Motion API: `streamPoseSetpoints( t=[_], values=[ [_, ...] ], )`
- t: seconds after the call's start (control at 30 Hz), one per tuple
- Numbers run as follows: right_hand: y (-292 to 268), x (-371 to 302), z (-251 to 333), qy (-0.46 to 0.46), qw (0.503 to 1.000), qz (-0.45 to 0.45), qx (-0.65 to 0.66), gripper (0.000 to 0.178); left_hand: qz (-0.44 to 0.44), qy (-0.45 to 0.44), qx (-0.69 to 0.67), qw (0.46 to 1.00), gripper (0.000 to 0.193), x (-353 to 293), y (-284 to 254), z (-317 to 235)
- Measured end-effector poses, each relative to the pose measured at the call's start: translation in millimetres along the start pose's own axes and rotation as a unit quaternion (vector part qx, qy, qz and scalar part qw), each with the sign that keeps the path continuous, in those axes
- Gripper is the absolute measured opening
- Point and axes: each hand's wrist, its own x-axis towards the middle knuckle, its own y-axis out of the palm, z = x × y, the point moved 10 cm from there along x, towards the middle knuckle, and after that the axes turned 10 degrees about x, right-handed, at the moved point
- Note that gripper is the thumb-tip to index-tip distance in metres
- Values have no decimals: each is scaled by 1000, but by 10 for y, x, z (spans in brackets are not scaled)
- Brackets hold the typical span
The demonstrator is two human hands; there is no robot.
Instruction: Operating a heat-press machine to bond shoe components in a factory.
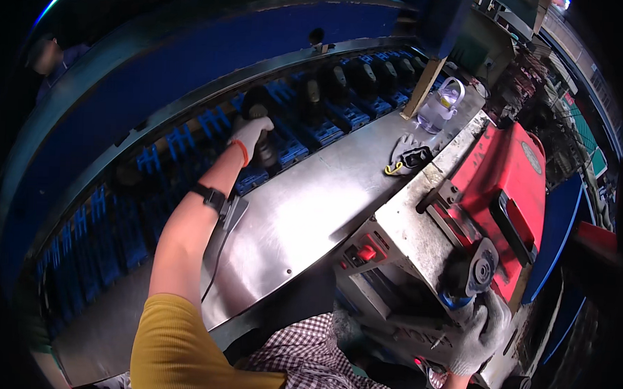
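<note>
My left hand (250, 132), in a pale glove with an orange cuff, reaches over the line of blue racks (179, 143). Its fingers close around a dark shoe (266, 155), blurred and partly covered by the hand. At the lower right, my right hand (483, 334) wears a grey knit glove. It grips another dark shoe (482, 269), whose grey sole has a round ringed pattern, by its lower end. This shoe is up against the front of a red-covered machine (494, 180). Some fingers of the right hand are hidden behind the shoe.
Several more dark shoes (340, 75) sit along the racks. On the metal ledge (311, 201) are a loose grey-black glove (409, 155) and a clear jug with a handle (438, 110). A wooden post (423, 89) rises beside the jug. Another person (52, 62) is at the far left.
</note>
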Motion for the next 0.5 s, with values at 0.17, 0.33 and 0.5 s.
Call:
streamPoseSetpoints(
  t=[0.17,0.33,0.5],
  values=[
    [51,-62,-92,30,999,17,-19,29,-61,54,200,976,97,684,-119,234],
    [22,-126,-263,84,996,-13,42,31,19,62,214,975,99,568,-84,377],
    [8,-103,-269,82,996,-21,21,31,67,66,291,952,112,54,-56,342]
  ],
)
